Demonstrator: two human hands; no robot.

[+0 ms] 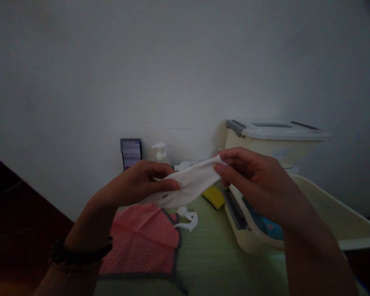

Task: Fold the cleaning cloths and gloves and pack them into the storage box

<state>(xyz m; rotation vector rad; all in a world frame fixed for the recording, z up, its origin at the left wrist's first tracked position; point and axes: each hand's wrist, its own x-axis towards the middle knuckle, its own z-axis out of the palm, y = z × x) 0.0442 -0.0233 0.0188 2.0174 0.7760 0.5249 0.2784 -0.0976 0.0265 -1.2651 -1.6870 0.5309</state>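
Both my hands hold a white cloth (189, 183) stretched between them above the table. My left hand (138, 183) pinches its lower left end, thumb on top. My right hand (253, 181) grips the upper right end with curled fingers. A dark band circles my left wrist. Under the cloth lies a pink cloth with a grey border (144, 242) on the green table mat (216, 259). A white spray trigger (188, 220) rests beside the pink cloth.
A cream tub (342, 226) stands at the right, something blue inside. Behind it sits a lidded cream box (274, 137). A yellow sponge (213, 196), a pump bottle (160, 153) and a small dark box (131, 153) stand near the white wall. Dark floor lies at left.
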